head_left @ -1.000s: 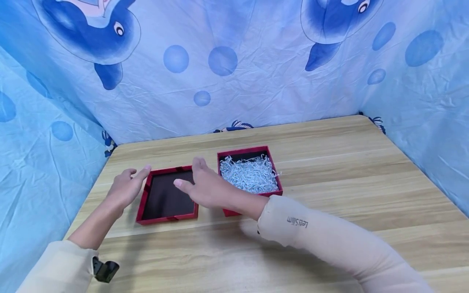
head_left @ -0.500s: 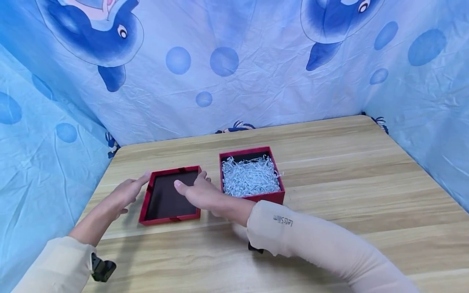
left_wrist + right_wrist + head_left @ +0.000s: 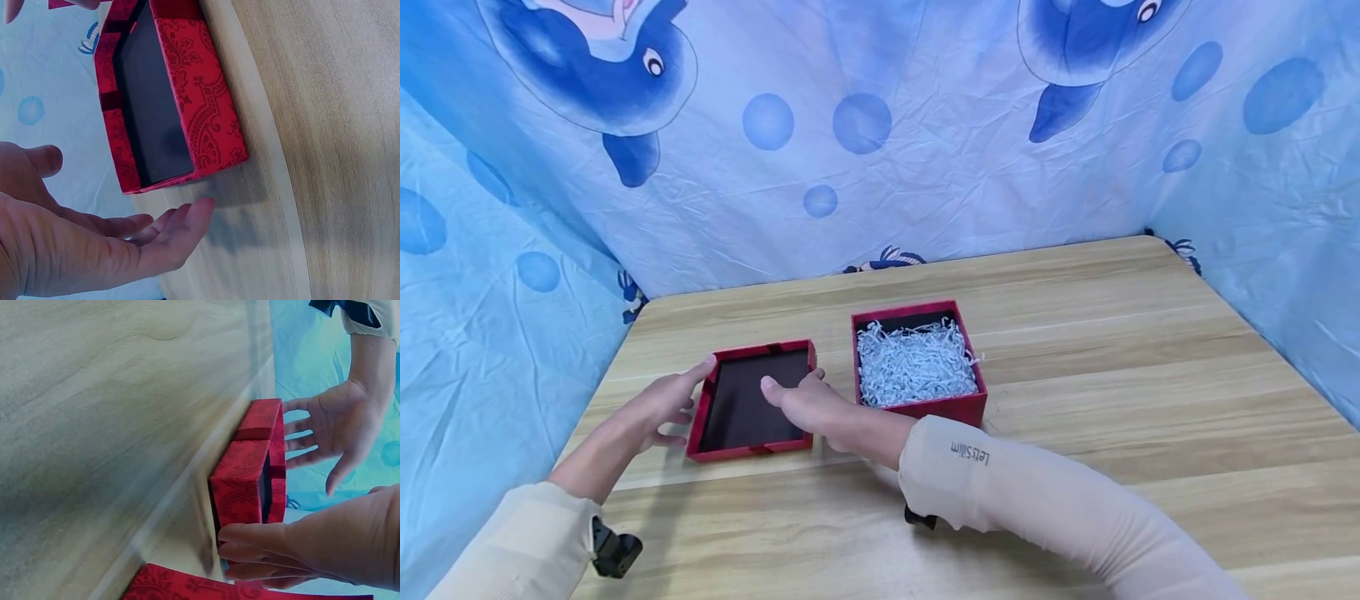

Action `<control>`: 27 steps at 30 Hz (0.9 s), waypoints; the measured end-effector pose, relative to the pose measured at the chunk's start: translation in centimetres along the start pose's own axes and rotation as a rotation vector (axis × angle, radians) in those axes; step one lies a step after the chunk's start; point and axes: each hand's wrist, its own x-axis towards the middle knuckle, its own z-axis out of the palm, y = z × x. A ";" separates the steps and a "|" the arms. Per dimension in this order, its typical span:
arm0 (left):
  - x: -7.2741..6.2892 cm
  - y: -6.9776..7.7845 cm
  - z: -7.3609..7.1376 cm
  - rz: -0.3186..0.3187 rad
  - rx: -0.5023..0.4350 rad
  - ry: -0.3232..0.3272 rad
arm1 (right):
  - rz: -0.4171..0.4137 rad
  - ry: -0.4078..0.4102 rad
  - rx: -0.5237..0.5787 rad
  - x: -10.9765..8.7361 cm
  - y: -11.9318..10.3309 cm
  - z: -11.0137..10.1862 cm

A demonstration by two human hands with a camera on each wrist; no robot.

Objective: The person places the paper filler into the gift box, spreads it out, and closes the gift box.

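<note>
A shallow red box lid (image 3: pixel 750 451) with a dark inside lies hollow side up on the table's left part. My left hand (image 3: pixel 658 404) is at its left side, thumb near the top left corner and fingers spread. In the left wrist view, the fingers (image 3: pixel 181 234) are relaxed just beyond the patterned lid wall (image 3: pixel 200 94). My right hand (image 3: pixel 816 408) is at the lid's right side, its thumb over the dark inside. The right wrist view shows its straight fingers (image 3: pixel 256 540) against the lid's outer wall (image 3: pixel 237 481).
Right of the lid stands a deeper red box (image 3: pixel 955 408) filled with pale shredded paper (image 3: pixel 913 362). Behind the wooden table (image 3: pixel 1112 375) hangs a blue dolphin-print cloth (image 3: pixel 955 183), which also lines both sides.
My right hand has lowered from above the lid to its right side. My left hand has come in to the left edge, fingers lower. The lid and box have stayed put.
</note>
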 end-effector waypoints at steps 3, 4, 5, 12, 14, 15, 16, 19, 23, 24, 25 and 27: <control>0.0 0.0 0.1 -0.004 -0.009 -0.001 | -0.001 -0.015 0.027 0.1 0.2 0.0; 0.0 0.0 0.2 -0.004 -0.010 -0.002 | -0.003 -0.021 0.038 0.2 0.2 0.0; 0.0 0.1 0.3 -0.006 -0.009 -0.003 | -0.005 -0.028 0.048 0.2 0.3 0.1; -0.1 0.4 0.6 -0.014 -0.007 -0.005 | 0.002 -0.052 0.100 0.6 0.5 0.1; -0.1 0.4 0.6 -0.015 -0.003 -0.004 | 0.001 -0.057 0.112 0.6 0.6 0.1; -0.1 0.5 0.6 -0.017 -0.001 -0.003 | 0.000 -0.060 0.118 0.7 0.7 0.1; -0.1 0.5 0.7 -0.019 0.002 -0.003 | -0.003 -0.064 0.125 0.7 0.7 0.1; 0.1 0.6 0.7 -0.026 0.007 -0.003 | -0.011 -0.072 0.155 0.7 0.8 0.1; 0.2 0.7 0.7 -0.033 0.015 -0.002 | -0.020 -0.074 0.188 0.9 1.0 0.1; 0.2 0.7 0.7 -0.035 0.014 -0.002 | -0.023 -0.076 0.192 0.9 1.0 0.2; 0.2 0.7 0.7 -0.035 0.015 -0.002 | -0.025 -0.078 0.194 0.9 1.1 0.2; 0.2 0.7 0.8 -0.034 0.015 -0.002 | -0.026 -0.079 0.194 0.9 1.1 0.1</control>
